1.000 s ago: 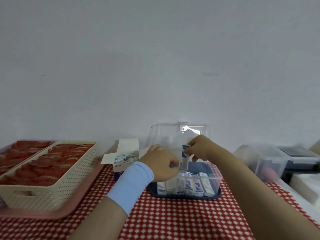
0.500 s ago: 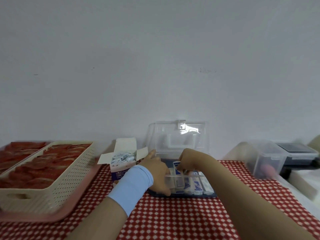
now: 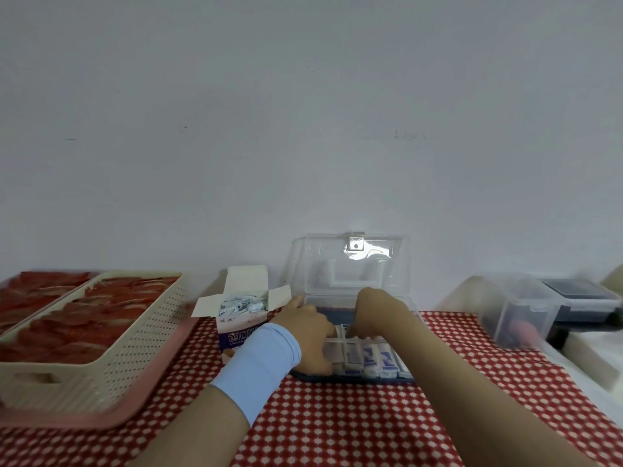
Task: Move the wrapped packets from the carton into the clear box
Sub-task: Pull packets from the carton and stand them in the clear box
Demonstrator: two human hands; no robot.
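Worth easing the packet (image 3: 344,331) pinched in the grip of the right hand (image 3: 377,311) straight down beside the row (image 3: 374,360) in the box (image 3: 387,274), with the left hand (image 3: 310,335) alongside (grip hard to tell) and more waiting in the carton (image 3: 241,335).

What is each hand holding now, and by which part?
The right hand pinches a wrapped packet by its top end, inside the clear box. The left hand grips the box's left end.

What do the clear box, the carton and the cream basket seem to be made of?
Clear box: likely glossy transparent plastic; see-through, its raised lid glints. Carton: matte printed cardboard, folded flaps. Cream basket: probably moulded plastic, perforated walls.
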